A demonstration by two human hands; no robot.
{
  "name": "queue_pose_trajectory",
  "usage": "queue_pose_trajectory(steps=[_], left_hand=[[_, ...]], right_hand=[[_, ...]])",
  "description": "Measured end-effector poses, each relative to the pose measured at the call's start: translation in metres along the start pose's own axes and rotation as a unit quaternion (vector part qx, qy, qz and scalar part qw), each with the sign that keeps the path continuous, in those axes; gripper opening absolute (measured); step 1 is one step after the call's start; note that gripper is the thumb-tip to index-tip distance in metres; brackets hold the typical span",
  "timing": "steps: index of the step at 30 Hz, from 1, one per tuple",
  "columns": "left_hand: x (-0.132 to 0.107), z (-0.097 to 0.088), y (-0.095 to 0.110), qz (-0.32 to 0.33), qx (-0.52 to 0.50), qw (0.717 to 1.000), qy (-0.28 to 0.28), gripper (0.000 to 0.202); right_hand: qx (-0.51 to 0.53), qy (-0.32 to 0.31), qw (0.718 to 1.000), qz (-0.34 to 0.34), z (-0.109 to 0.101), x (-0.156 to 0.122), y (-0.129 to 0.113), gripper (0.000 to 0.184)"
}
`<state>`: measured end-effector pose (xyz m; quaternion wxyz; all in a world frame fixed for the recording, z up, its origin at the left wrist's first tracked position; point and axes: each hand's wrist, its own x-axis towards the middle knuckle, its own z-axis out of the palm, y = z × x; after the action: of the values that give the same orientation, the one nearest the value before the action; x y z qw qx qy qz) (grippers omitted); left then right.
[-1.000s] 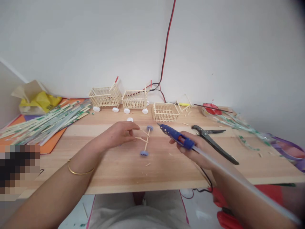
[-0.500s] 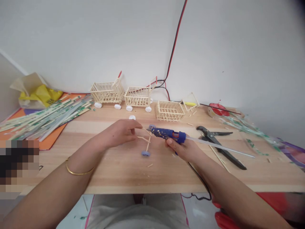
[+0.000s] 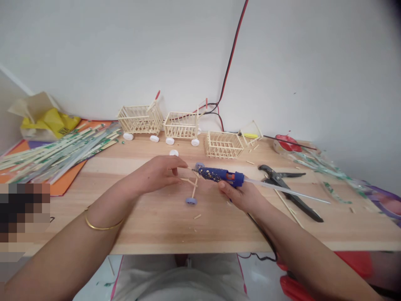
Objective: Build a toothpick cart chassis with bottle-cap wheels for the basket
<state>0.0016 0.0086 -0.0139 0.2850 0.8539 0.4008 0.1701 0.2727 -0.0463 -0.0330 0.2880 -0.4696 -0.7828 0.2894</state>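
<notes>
In my right hand [image 3: 239, 193] is a blue hot glue gun [image 3: 216, 174], a clear glue stick [image 3: 288, 191] jutting from its back. Its nozzle points left, close to the fingertips of my left hand [image 3: 163, 173]. Those fingers grip a small wooden stick frame [image 3: 189, 181] that meets an axle stick [image 3: 194, 188]. A grey-blue wheel [image 3: 191, 201] is on the axle's near end, and a second one [image 3: 199, 166] shows at the far end, partly behind the gun. A loose white wheel [image 3: 173, 153] lies just beyond my left hand.
Small stick carts [image 3: 181, 125] and a wheelless stick basket [image 3: 224, 145] line the wall. Black pliers [image 3: 288, 190] lie at right, near a bowl with a red item [image 3: 286, 144]. Bundled sticks [image 3: 62, 148] lie at left. A blurred patch covers the left edge.
Almost nothing differs. The glue gun has shifted very slightly left, its nozzle still by my left fingertips; both hands keep their holds.
</notes>
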Motion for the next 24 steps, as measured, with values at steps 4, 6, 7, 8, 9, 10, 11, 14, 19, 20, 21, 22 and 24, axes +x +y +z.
queue_pose_trajectory(steps=[4,6,7,8,9,10,11,14,19,20,21,22,24], left_hand=[[0.0005,-0.0005,0.0020,-0.004,0.000,1.000,-0.004,0.035],[0.0005,-0.0006,0.0018,-0.002,0.002,1.000,-0.004,0.036],[0.0004,-0.0006,0.0014,0.001,0.002,1.000,-0.003,0.036],[0.0002,-0.0005,0.0008,0.005,0.002,1.000,-0.001,0.036],[0.0000,-0.0003,0.0001,0.008,0.001,1.000,0.000,0.036],[-0.0002,0.0000,-0.0006,0.009,0.000,1.000,0.002,0.036],[-0.0003,0.0003,-0.0011,0.010,-0.001,1.000,0.003,0.035],[-0.0003,0.0012,-0.0024,0.013,0.002,1.000,0.005,0.035],[0.0003,0.0017,-0.0030,0.025,0.012,1.000,0.006,0.035],[0.0003,0.0016,-0.0031,0.026,0.012,1.000,0.006,0.035],[0.0001,0.0015,-0.0032,0.027,0.012,1.000,0.006,0.035],[0.0000,0.0014,-0.0032,0.025,0.011,1.000,0.005,0.036],[-0.0004,0.0013,-0.0032,0.019,0.006,1.000,0.005,0.037]], right_hand=[[-0.001,0.001,1.000,0.006,0.0003,0.0003,-0.0021,0.038],[-0.004,0.006,1.000,0.007,0.0007,0.0003,-0.0014,0.038],[-0.005,0.008,1.000,0.007,0.0010,0.0003,-0.0007,0.038],[-0.006,0.009,1.000,0.006,0.0012,0.0003,0.0001,0.037],[-0.006,0.009,1.000,0.004,0.0013,0.0003,0.0011,0.037],[-0.005,0.008,1.000,0.003,0.0014,0.0003,0.0020,0.037],[-0.005,0.006,1.000,0.002,0.0014,0.0003,0.0028,0.037],[-0.007,0.006,1.000,0.001,0.0015,0.0005,0.0042,0.036],[-0.008,0.008,1.000,0.005,0.0017,0.0018,0.0029,0.036],[-0.008,0.005,1.000,0.006,0.0017,0.0022,0.0026,0.036],[-0.008,0.002,1.000,0.007,0.0015,0.0026,0.0025,0.035],[-0.010,0.001,1.000,0.009,0.0013,0.0030,0.0026,0.035],[-0.013,0.001,1.000,0.015,0.0003,0.0036,0.0034,0.035]])
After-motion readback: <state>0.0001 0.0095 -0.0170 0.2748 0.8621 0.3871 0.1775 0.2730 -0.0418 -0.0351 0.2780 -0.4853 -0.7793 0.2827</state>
